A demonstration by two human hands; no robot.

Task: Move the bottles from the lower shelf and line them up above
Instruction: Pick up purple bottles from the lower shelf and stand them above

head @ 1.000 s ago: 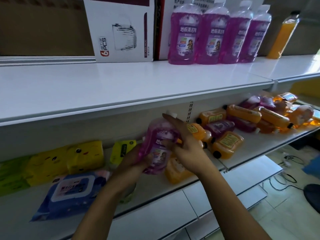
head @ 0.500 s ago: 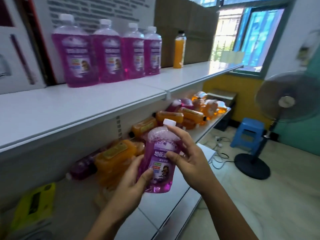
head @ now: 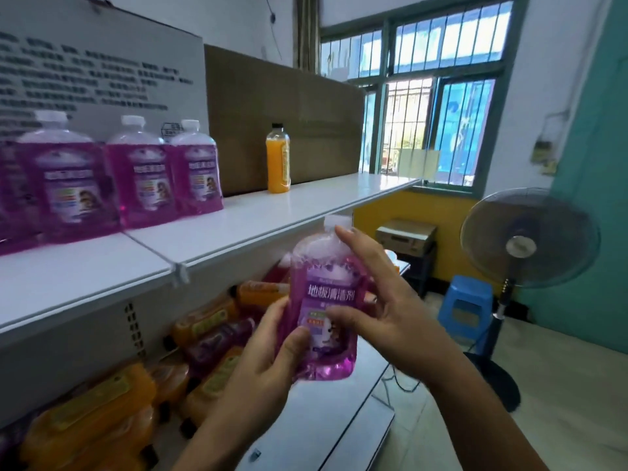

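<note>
Up close, a person's two bare hands are holding a flat-sided clear plastic bottle of purple liquid with a white cap (head: pixel 324 300) upright in the air, in front of the edge of the white metal upper shelf (head: pixel 272 215) and above the lower shelf (head: pixel 316 419). The left hand (head: pixel 261 365) is gripping the bottle's lower left side, its thumb lying across the label. The right hand (head: pixel 384 300) is touching the bottle's right side, thumb pressing on the label and forefinger reaching up toward the cap, with the other fingers spread loosely.

On the upper shelf, a row of matching purple bottles (head: pixel 142 175) is standing upright, side by side, at the left. Well apart to their right, a slim clear bottle of orange liquid with a black cap (head: pixel 278 158) is standing alone in front of a brown cardboard box (head: pixel 289 124).

On the lower shelf, orange and purple bottles (head: pixel 204 341) are lying on their sides in a loose heap.

Beyond the shelves, a standing fan (head: pixel 523 243) and a blue plastic stool (head: pixel 465 307) are sitting on the floor beneath a barred window (head: pixel 424 83).
</note>
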